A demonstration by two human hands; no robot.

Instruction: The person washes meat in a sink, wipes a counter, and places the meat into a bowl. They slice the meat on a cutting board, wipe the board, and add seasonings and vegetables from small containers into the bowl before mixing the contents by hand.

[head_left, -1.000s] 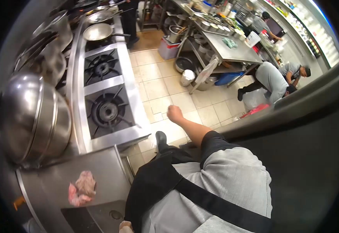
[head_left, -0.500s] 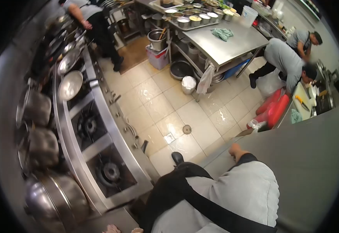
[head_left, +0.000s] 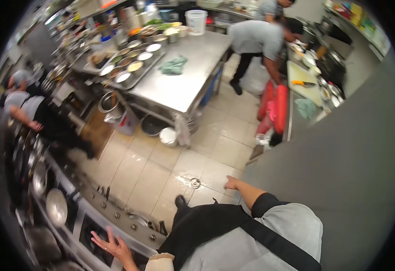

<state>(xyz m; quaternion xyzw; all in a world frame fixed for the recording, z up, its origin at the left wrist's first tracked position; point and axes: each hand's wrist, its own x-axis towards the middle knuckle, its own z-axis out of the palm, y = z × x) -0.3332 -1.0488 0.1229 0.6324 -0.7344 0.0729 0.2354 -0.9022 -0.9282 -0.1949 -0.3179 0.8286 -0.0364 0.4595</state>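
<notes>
My left hand [head_left: 111, 245] is at the bottom of the view with its fingers spread, just over the front edge of the steel stove range [head_left: 116, 217] and holding nothing. My right hand [head_left: 232, 183] hangs out to my right above the tiled floor [head_left: 161, 167], beside a tall grey steel panel [head_left: 342, 158]; its fingers look loosely extended and empty. My grey shirt and black apron fill the bottom middle.
A steel prep table [head_left: 184, 81] with several small bowls and a green cloth [head_left: 173, 66] stands ahead. One person [head_left: 35, 113] works at the range on the left; another [head_left: 256, 43] bends by a counter at the back. Red containers [head_left: 274, 108] sit on the floor. A floor drain [head_left: 195, 182] lies near my foot.
My view has swung to the right, away from the stove toward the prep table. My left hand has come into view over the range edge; my right arm stays at my side.
</notes>
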